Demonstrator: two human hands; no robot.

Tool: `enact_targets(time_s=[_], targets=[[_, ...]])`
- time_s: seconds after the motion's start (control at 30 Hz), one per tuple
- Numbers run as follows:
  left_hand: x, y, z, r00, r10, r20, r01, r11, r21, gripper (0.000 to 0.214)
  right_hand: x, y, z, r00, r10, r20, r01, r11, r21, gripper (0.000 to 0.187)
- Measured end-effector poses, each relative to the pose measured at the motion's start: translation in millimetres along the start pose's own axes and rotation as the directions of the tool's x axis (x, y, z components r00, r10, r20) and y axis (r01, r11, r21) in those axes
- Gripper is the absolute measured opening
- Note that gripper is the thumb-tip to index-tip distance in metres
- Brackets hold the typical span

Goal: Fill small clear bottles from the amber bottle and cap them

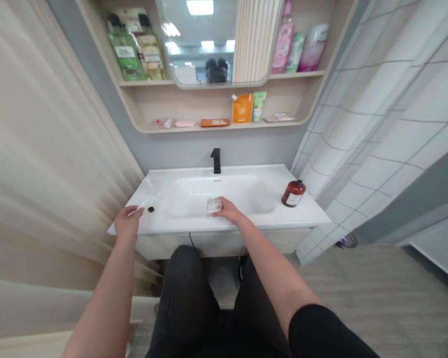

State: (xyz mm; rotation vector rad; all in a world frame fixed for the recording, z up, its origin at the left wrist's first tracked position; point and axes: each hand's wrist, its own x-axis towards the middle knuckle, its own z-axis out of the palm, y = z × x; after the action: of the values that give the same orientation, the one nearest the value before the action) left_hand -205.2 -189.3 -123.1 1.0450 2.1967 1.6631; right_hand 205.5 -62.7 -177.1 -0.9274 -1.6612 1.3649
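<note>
– Is the light strong?
– Yes, it is bright and even; the mirror (201, 52) reflects white ceiling lamps (200, 7), and the washbasin (261, 196) shines softly. Under it, the floor (224, 281) is darker.
– And the sharpness?
– Moderate: the amber bottle (297, 188) has a blurred label (293, 200), and near the edges the curtain (41, 149) and wall tiles (392, 114) look stretched.

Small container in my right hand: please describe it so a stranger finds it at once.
Start at the white sink below the black faucet. Near its front, the right hand grips the container. Unlike the round amber bottle at right, it is boxy and clear.
</note>
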Motion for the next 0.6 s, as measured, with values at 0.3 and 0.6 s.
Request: enact_targets(time_s=[0.3,0.6], targets=[[19,-34,-11.9,0.999,0.045,-0.03,-0.022,0.847,0.531,0.046,-2,-3,-1,1.0,0.02,-0.019,-0.021,0.999,-0.034,0.063],[5,-31,-4.7,0.963,0.246,-0.111,-0.168,0.867,0.469,0.06,-3,-4,-1,1.0,0.008,-0.015,-0.008,1.0,-0.028,0.064]])
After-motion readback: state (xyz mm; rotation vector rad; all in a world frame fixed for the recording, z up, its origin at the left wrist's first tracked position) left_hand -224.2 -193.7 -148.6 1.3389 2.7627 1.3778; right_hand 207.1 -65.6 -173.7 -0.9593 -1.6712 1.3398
